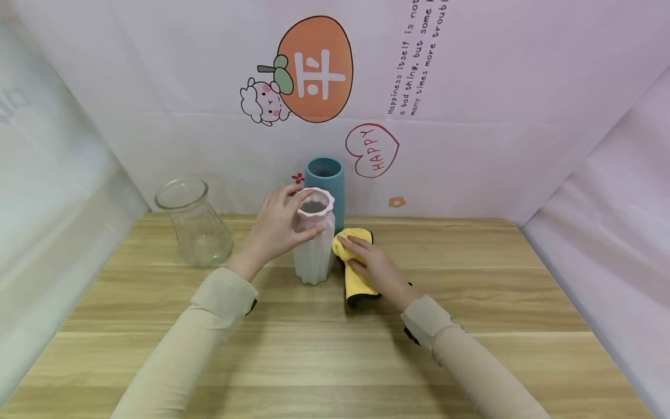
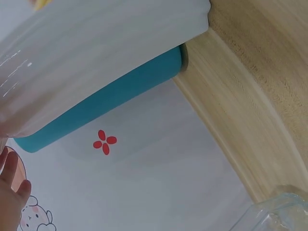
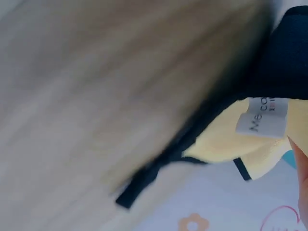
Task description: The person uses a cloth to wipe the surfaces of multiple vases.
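A white fluted vase [image 1: 313, 259] with a scalloped rim stands on the wooden table, slightly tilted. My left hand [image 1: 280, 224] grips it near the top, fingers behind the rim and thumb across the front. In the left wrist view, the vase [image 2: 96, 62] fills the upper left, with part of the hand [image 2: 12, 197] below its mouth. My right hand [image 1: 374, 266] holds a bunched yellow cloth [image 1: 361, 284] with black edging against the vase's right side. A white label [image 3: 264, 118] on the cloth [image 3: 221, 137] shows in the right wrist view.
Right behind the white vase stands a teal vase [image 1: 339, 195], partly hidden. A clear glass vase [image 1: 201, 238] is to the left, near the back edge of the table [image 1: 314, 355]. White printed sheets [image 1: 471, 163] hang at the back and both sides.
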A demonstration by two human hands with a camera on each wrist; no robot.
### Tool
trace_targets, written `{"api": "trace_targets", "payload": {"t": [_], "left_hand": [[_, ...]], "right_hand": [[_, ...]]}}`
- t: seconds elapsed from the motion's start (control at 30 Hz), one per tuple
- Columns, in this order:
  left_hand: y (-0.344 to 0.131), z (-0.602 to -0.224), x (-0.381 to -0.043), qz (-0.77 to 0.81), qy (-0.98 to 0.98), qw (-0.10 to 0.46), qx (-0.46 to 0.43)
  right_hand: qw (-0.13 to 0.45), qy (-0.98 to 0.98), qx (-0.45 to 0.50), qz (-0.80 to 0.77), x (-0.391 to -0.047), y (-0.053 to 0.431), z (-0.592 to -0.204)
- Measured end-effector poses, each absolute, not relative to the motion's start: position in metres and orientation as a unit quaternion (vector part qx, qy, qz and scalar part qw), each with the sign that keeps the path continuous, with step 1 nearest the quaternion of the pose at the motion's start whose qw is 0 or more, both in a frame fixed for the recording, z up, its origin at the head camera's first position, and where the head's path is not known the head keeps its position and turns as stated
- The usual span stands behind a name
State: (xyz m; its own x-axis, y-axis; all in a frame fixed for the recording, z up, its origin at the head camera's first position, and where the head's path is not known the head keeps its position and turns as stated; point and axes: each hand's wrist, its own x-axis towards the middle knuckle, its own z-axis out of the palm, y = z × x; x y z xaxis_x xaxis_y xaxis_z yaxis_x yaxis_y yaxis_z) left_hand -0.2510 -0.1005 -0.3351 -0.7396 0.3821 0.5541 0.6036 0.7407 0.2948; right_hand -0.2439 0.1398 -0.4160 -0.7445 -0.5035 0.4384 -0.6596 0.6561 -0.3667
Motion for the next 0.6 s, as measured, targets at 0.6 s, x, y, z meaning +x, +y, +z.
{"api": "trace_targets", "payload": {"t": [0.6], "left_hand": [[-0.100,-0.334,-0.252,-0.253,-0.897,0.224,-0.285]], "right_hand": [[0.251,-0.854,0.316,0.329,-0.251,0.127,-0.360]]}}
